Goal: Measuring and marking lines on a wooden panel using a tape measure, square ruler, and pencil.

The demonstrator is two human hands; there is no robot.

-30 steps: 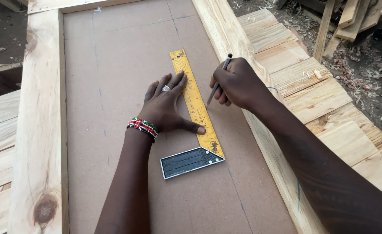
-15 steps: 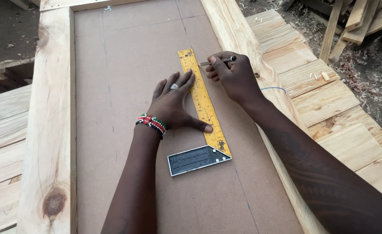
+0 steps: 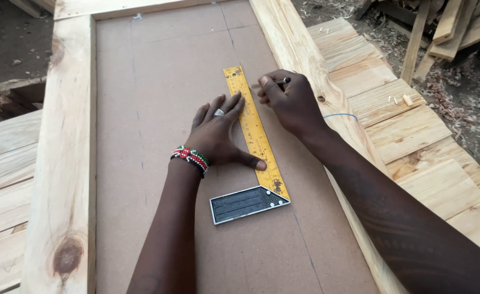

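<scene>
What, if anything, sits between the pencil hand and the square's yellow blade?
Nothing visible. The right hand holds the pencil just right of the yellow blade, only bare brown board between. The left hand presses the blade from its other side.

no packages, labels, signs, screens

Left hand [image 3: 218, 136] lies flat, fingers [image 3: 221, 104] spread; right hand [image 3: 289, 100] is curled, fingertips pinched; both forearms outstretched.

Brown board [image 3: 158, 81] in wooden frame [image 3: 66, 136], yellow try square [image 3: 256, 147]
</scene>
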